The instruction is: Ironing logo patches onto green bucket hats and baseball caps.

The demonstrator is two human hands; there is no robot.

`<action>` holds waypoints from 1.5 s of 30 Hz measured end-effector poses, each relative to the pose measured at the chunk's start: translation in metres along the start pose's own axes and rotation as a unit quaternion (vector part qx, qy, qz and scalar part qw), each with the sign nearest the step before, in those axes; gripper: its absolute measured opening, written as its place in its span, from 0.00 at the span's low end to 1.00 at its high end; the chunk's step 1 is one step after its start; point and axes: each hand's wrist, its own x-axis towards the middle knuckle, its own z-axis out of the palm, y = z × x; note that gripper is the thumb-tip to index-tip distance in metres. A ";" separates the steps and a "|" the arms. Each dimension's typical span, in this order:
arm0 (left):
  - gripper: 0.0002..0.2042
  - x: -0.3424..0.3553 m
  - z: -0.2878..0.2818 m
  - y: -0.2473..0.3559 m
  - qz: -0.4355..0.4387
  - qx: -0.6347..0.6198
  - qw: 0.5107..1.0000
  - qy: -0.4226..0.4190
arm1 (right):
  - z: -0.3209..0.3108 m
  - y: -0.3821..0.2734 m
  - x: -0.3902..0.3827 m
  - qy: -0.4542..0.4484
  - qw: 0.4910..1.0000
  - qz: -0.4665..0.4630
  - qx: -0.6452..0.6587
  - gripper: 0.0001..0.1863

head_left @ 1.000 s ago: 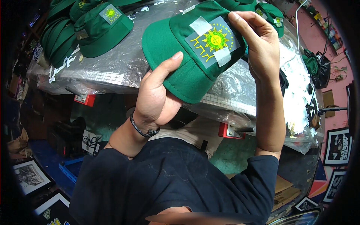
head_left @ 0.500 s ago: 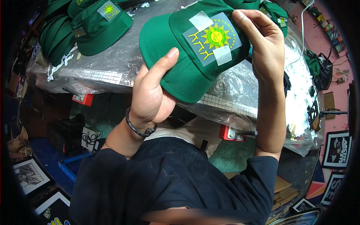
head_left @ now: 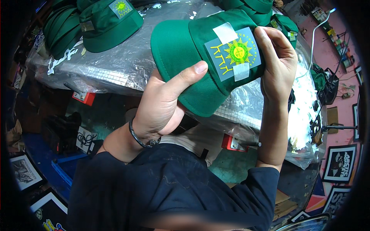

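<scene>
A green brimmed cap (head_left: 196,46) is held up over the near edge of the table, its brim toward the left. On its front lies a clear film (head_left: 223,71) with a yellow-and-green sunburst emblem. Two pieces of whitish tape, an upper piece (head_left: 224,33) and a lower piece (head_left: 241,72), sit across the film's edges. My left hand (head_left: 163,102) grips the brim, thumb on top and the other fingers hidden beneath. With thumb and fingers bent together, my right hand (head_left: 279,61) holds the crown beside the film's upper right corner.
Plastic sheeting (head_left: 115,63) covers the table. Stacked green caps (head_left: 63,32) stand at the far left beside a cap with a similar film (head_left: 110,29); more caps (head_left: 250,9) lie at the back. Red clamps with handles, a left clamp (head_left: 88,99) and a right clamp (head_left: 228,141), jut from the near edge.
The cap and both hands have shifted right and slightly down in view. My grip on the brim and crown looks the same; the table view has tilted a little.
</scene>
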 end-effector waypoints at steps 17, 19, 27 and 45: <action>0.13 0.006 -0.005 -0.011 0.065 0.014 0.998 0.017 | 0.004 0.004 -0.004 0.009 1.000 0.007 0.022 0.07; 0.12 0.006 -0.004 -0.012 0.078 0.017 0.997 0.020 | 0.004 0.004 -0.004 0.011 1.000 -0.001 0.012 0.07; 0.12 0.011 -0.007 -0.016 0.144 0.102 0.984 -0.002 | 0.004 0.000 -0.004 0.020 0.996 -0.049 -0.065 0.06; 0.10 0.014 -0.001 -0.021 0.200 0.089 0.975 0.037 | 0.019 -0.033 -0.052 -0.157 0.761 -0.308 -0.549 0.31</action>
